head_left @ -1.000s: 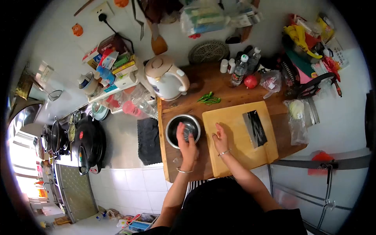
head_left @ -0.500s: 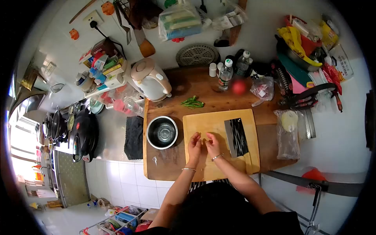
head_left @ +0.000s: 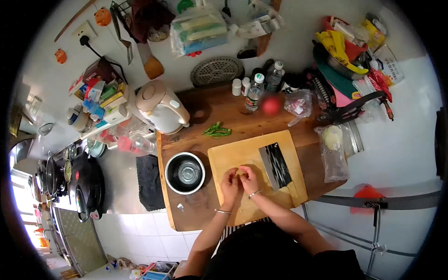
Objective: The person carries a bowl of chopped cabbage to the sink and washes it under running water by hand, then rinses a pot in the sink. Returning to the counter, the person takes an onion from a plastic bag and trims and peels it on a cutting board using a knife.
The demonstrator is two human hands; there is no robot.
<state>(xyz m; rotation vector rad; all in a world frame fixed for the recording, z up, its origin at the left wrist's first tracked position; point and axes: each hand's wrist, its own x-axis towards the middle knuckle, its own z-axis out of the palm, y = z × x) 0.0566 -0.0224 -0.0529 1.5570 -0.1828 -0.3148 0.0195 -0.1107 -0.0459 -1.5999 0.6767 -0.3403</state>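
Over the wooden cutting board (head_left: 223, 155), my left hand (head_left: 229, 184) and my right hand (head_left: 249, 179) are close together, fingertips curled and nearly meeting. Both are closed in a pinch; whatever is between the fingers is too small to make out. To the right of my right hand a cleaver (head_left: 276, 164) with a dark, patterned blade lies flat on the board. A metal bowl (head_left: 185, 192) with a shiny inside stands left of the board. Behind the board lie several green chili peppers (head_left: 217, 130).
A kettle (head_left: 163, 109) stands at the table's back left. Plastic bottles (head_left: 254, 93), a red round object (head_left: 270, 106) and a bagged item (head_left: 298, 103) are at the back. A plastic bag (head_left: 333, 161) lies at the right edge, a dark cloth (head_left: 149, 182) on the left counter.
The camera view has shifted and tilted, so the table things appear further left. My hands have come closer together, their fingertips now nearly touching.
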